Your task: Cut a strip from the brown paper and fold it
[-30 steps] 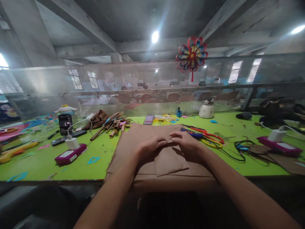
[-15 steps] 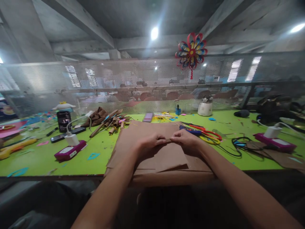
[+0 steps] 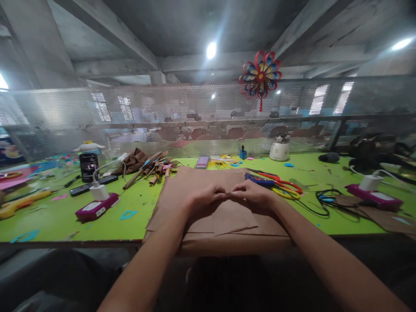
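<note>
1. At the near edge of the green worktop [image 3: 65,221], the left hand [image 3: 204,197] and right hand [image 3: 255,193] are pinching, fingertips meeting, the top edge of a small brown paper piece [image 3: 232,216] lying on a larger brown sheet [image 3: 182,190].
2. Uneven pressure is risking a crooked crease or a tear.
3. Nearby scissors [image 3: 279,187] are posing a snag hazard.
</note>
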`<state>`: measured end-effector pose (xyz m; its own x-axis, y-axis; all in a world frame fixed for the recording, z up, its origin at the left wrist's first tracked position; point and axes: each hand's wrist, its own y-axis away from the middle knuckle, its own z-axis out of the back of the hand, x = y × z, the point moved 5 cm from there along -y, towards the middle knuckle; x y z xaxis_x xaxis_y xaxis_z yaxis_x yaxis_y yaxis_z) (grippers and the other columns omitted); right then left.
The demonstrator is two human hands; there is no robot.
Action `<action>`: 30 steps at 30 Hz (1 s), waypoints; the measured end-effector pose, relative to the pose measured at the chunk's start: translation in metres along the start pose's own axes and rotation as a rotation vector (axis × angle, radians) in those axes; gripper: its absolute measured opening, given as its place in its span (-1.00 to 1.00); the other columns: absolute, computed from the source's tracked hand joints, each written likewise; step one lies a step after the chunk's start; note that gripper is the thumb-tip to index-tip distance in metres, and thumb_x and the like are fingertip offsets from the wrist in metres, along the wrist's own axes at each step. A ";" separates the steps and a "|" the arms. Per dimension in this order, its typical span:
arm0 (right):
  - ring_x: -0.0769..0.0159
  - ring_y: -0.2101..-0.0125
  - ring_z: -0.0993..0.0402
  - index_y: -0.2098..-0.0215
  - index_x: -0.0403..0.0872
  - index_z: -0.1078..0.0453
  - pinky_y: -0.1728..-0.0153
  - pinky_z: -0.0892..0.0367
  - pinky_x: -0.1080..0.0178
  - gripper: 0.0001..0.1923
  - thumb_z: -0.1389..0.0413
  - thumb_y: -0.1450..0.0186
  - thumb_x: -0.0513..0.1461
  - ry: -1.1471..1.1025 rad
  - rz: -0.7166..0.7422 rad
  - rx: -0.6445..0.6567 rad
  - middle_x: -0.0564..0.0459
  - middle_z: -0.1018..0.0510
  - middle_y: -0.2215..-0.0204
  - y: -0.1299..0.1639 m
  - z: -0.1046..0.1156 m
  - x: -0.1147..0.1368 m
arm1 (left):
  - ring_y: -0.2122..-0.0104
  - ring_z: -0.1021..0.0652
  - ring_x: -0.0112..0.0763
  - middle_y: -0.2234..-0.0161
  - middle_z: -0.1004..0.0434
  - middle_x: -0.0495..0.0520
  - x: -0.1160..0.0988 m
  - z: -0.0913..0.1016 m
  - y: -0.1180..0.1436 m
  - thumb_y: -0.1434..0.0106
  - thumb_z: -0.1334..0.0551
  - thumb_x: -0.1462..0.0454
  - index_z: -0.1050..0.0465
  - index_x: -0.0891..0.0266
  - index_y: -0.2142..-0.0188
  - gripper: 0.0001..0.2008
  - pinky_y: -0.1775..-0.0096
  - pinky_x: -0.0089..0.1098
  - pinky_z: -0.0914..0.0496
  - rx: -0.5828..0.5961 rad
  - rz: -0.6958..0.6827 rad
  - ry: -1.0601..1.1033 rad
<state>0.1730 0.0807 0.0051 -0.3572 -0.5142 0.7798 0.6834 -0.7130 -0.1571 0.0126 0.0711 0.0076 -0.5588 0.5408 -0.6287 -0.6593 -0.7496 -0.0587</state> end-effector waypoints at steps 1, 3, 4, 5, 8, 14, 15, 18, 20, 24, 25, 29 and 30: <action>0.44 0.53 -0.18 0.35 -0.20 -0.48 0.53 -0.05 0.36 -0.57 -0.06 -0.20 0.02 0.041 0.013 0.003 0.08 -0.37 0.55 -0.001 0.000 0.001 | 0.46 -0.26 -0.52 0.49 -0.29 -0.05 -0.001 0.000 0.000 -0.23 -0.11 0.12 -0.42 0.34 0.36 -0.70 0.41 -0.52 -0.20 -0.003 -0.011 0.003; 0.44 0.54 -0.15 0.38 -0.20 -0.49 0.54 -0.04 0.36 -0.54 -0.04 -0.21 0.05 0.082 0.007 -0.015 0.10 -0.34 0.58 -0.003 0.002 0.000 | 0.45 -0.29 -0.51 0.47 -0.32 -0.04 0.000 0.000 -0.002 -0.24 -0.10 0.09 -0.43 0.33 0.32 -0.68 0.39 -0.51 -0.22 -0.016 -0.026 0.016; 0.45 0.55 -0.14 0.38 -0.21 -0.49 0.55 -0.04 0.36 -0.53 -0.03 -0.21 0.05 0.083 -0.002 -0.033 0.10 -0.34 0.59 -0.003 0.003 0.000 | 0.44 -0.30 -0.50 0.46 -0.33 -0.04 0.000 0.000 -0.002 -0.24 -0.10 0.08 -0.43 0.33 0.31 -0.67 0.38 -0.50 -0.23 -0.023 -0.030 0.028; 0.44 0.55 -0.15 0.38 -0.21 -0.50 0.54 -0.06 0.36 -0.53 -0.04 -0.20 0.05 0.075 -0.004 -0.049 0.09 -0.35 0.59 -0.004 0.005 0.000 | 0.44 -0.30 -0.50 0.46 -0.34 -0.04 0.001 0.000 -0.003 -0.24 -0.10 0.07 -0.43 0.33 0.31 -0.66 0.38 -0.50 -0.24 -0.028 -0.032 0.042; 0.39 0.50 -0.22 0.36 -0.20 -0.52 0.47 -0.15 0.34 -0.56 -0.09 -0.17 0.03 0.052 0.028 -0.088 0.05 -0.42 0.54 -0.005 0.007 0.003 | 0.44 -0.31 -0.48 0.48 -0.33 -0.03 0.003 0.002 -0.005 -0.20 -0.13 0.06 -0.43 0.33 0.35 -0.66 0.38 -0.49 -0.25 -0.044 -0.026 0.084; 0.38 0.51 -0.22 0.37 -0.20 -0.52 0.50 -0.14 0.35 -0.55 -0.06 -0.18 0.04 0.056 0.040 -0.089 0.04 -0.41 0.55 -0.002 0.006 0.009 | 0.50 -0.27 -0.51 0.56 -0.25 -0.05 -0.010 0.004 0.001 -0.16 -0.15 0.04 -0.38 0.32 0.44 -0.65 0.47 -0.51 -0.20 -0.065 0.001 0.138; 0.40 0.53 -0.19 0.38 -0.20 -0.51 0.53 -0.12 0.36 -0.54 -0.05 -0.20 0.04 0.078 0.041 -0.072 0.06 -0.39 0.56 -0.001 0.004 0.011 | 0.53 -0.25 -0.52 0.58 -0.21 -0.07 -0.012 0.003 0.003 -0.17 -0.14 0.03 -0.36 0.32 0.46 -0.65 0.50 -0.51 -0.17 -0.059 0.016 0.157; 0.41 0.52 -0.18 0.39 -0.18 -0.50 0.53 -0.09 0.37 -0.56 -0.01 -0.23 0.02 0.152 0.091 -0.024 0.07 -0.37 0.56 0.001 0.000 0.021 | 0.58 -0.20 -0.55 0.62 -0.16 -0.10 -0.015 -0.001 0.007 -0.18 -0.12 0.02 -0.35 0.31 0.45 -0.64 0.54 -0.52 -0.13 -0.059 0.056 0.183; 0.39 0.49 -0.19 0.37 -0.15 -0.50 0.51 -0.11 0.37 -0.57 0.01 -0.25 0.01 0.182 0.127 -0.011 0.07 -0.38 0.53 0.003 -0.002 0.028 | 0.57 -0.22 -0.54 0.61 -0.19 -0.09 -0.015 -0.001 0.007 -0.17 -0.14 0.01 -0.38 0.32 0.43 -0.63 0.53 -0.51 -0.15 -0.081 0.067 0.150; 0.41 0.53 -0.13 0.46 -0.15 -0.44 0.52 -0.05 0.36 -0.57 0.05 -0.28 -0.01 0.252 0.145 -0.024 0.10 -0.29 0.59 0.003 -0.002 0.031 | 0.52 -0.24 -0.52 0.59 -0.22 -0.08 -0.014 -0.001 0.007 -0.18 -0.14 0.01 -0.41 0.33 0.42 -0.62 0.48 -0.51 -0.18 -0.089 0.077 0.072; 0.42 0.54 -0.10 0.48 -0.16 -0.42 0.54 -0.03 0.36 -0.57 0.06 -0.28 -0.01 0.264 0.144 -0.027 0.11 -0.26 0.61 0.002 -0.002 0.029 | 0.51 -0.24 -0.52 0.58 -0.22 -0.08 -0.014 -0.001 0.008 -0.19 -0.13 0.01 -0.41 0.34 0.42 -0.61 0.47 -0.51 -0.18 -0.092 0.077 0.057; 0.44 0.57 -0.06 0.48 -0.16 -0.36 0.57 0.03 0.35 -0.56 0.07 -0.29 0.01 0.271 0.109 -0.015 0.13 -0.20 0.62 0.000 0.001 0.020 | 0.49 -0.24 -0.50 0.58 -0.24 -0.08 -0.012 0.001 0.010 -0.20 -0.13 0.01 -0.42 0.32 0.40 -0.62 0.45 -0.50 -0.18 -0.120 0.071 0.002; 0.44 0.57 -0.06 0.49 -0.15 -0.35 0.57 0.03 0.35 -0.57 0.07 -0.28 0.01 0.268 0.096 -0.014 0.13 -0.20 0.62 -0.001 0.002 0.018 | 0.48 -0.24 -0.49 0.57 -0.25 -0.07 -0.011 0.001 0.010 -0.21 -0.12 0.01 -0.42 0.31 0.39 -0.63 0.44 -0.50 -0.18 -0.123 0.071 -0.005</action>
<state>0.1677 0.0731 0.0206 -0.4477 -0.6861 0.5735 0.7141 -0.6603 -0.2325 0.0115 0.0583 0.0146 -0.6046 0.4860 -0.6311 -0.5516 -0.8270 -0.1085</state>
